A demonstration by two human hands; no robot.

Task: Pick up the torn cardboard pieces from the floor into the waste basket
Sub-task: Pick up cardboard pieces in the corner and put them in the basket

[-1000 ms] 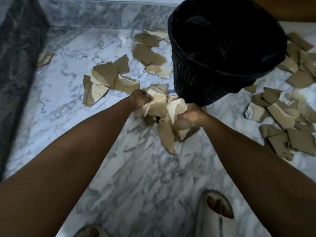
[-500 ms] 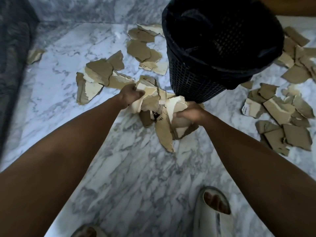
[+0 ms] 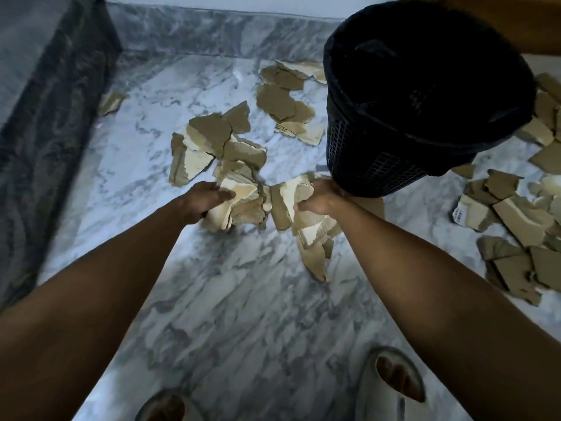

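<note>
A black mesh waste basket [image 3: 364, 153] with a dark liner stands on the marble floor at the upper right. Just in front of its base I hold a bunch of torn cardboard pieces [image 3: 270, 205] between both hands. My left hand [image 3: 202, 199] presses the bunch from the left. My right hand [image 3: 318, 197] clutches it from the right, and a few pieces [image 3: 312, 253] hang below it. More torn cardboard [image 3: 212, 141] lies scattered on the floor beyond my hands.
Another spread of torn pieces [image 3: 516, 226] lies right of the basket, and some [image 3: 285, 98] lie behind it to the left. A dark marble ledge [image 3: 45, 117] borders the left side. My sandalled feet [image 3: 391, 387] are at the bottom edge.
Both hands have gathered the pieces tighter and lifted the bunch slightly toward the basket's base. A few pieces now dangle under the right hand.
</note>
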